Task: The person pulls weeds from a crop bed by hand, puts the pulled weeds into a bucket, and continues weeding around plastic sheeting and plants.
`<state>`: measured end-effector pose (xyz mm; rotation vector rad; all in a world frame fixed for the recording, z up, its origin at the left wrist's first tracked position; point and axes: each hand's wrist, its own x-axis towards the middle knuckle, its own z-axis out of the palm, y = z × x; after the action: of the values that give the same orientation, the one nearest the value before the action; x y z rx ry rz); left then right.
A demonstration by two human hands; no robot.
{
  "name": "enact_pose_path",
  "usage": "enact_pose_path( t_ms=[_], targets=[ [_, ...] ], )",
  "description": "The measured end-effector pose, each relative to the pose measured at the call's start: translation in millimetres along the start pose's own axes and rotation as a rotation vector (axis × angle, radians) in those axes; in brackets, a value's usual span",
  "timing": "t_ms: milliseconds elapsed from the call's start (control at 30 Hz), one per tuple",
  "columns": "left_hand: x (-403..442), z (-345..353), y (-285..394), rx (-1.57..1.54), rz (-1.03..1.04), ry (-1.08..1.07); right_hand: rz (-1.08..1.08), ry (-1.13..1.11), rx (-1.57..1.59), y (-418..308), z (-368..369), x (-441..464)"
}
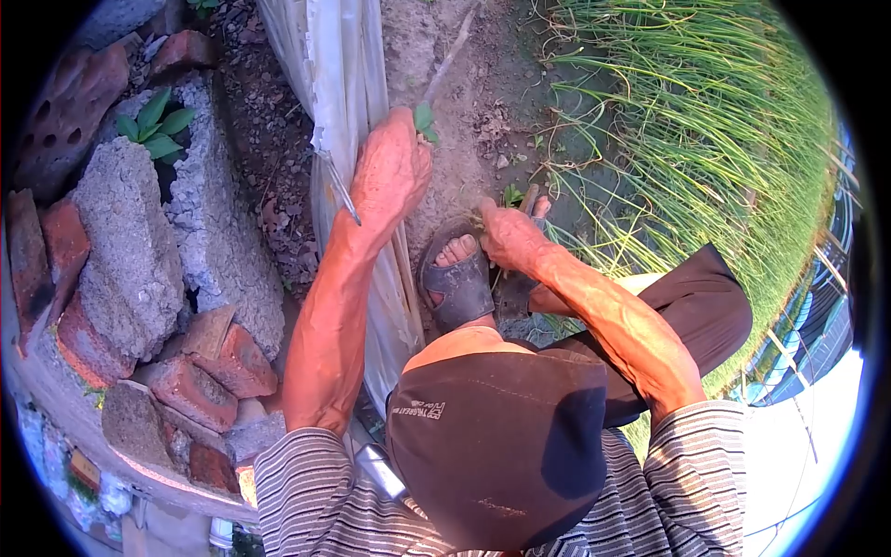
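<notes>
My left hand (393, 172) is closed in a fist beside a pale plastic sheet (348, 84). A small green leaf (425, 122) shows at its knuckles; what the fist holds is hidden. A thin metal rod (338, 186) crosses the edge of that wrist. Lower and to the right, my right hand (512, 239) is pinched shut near the sandalled foot (459, 278). Wispy, dry strands of a weed (477, 223) stick out at its fingertips. Just beyond those knuckles is another leafy green sprig (512, 194).
Concrete chunks (130, 241) and broken bricks (190, 390) are piled on the left. Dense, long green grass-like plants (687, 102) lean over the right side. A strip of bare soil (422, 56) runs between, with a stick (450, 54) lying on it.
</notes>
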<state>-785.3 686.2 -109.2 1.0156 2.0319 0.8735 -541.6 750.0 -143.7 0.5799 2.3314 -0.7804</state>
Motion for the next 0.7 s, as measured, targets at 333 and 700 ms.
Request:
enact_pose_path(
  t_ms=[333,700],
  targets=[
    [0.1,-1.2,4.3,0.011,-0.032,0.009,0.221,-0.104,0.047,-21.7,-14.8,-5.0],
    [0.9,0.7,0.7,-0.025,-0.032,0.002,0.261,-0.091,0.023,-21.9,-12.6,-4.4]
  ],
)
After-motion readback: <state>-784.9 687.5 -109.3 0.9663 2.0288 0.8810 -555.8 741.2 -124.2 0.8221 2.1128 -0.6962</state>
